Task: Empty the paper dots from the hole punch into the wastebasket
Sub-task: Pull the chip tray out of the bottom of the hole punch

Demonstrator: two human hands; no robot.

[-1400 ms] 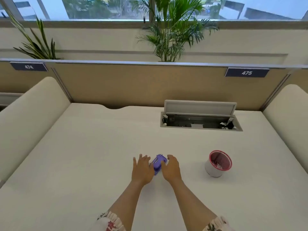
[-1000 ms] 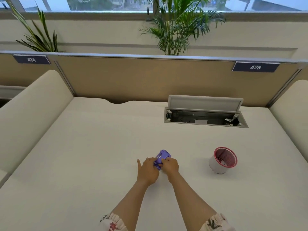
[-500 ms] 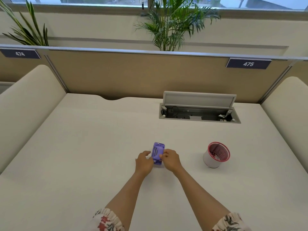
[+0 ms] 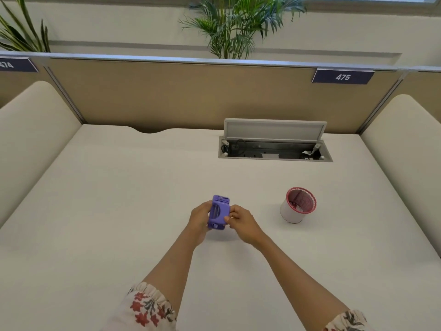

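A small purple hole punch [image 4: 220, 211] is lifted off the white desk [image 4: 114, 199], turned so its underside faces me. My left hand [image 4: 200, 219] grips its left side. My right hand [image 4: 241, 220] pinches its right edge with thumb and fingertips. The wastebasket [image 4: 297, 205], a small white cup-shaped bin with a red rim, stands upright on the desk to the right of my hands, well apart from the punch. I cannot make out any paper dots.
An open cable hatch [image 4: 274, 149] with its lid raised is set into the desk at the back. A tan divider panel [image 4: 191, 91] closes off the rear, with padded cream side walls left and right. Plants stand behind the divider.
Both hands have picked the hole punch up from the desk and turned it over, so its underside now faces up. The wastebasket has not moved.
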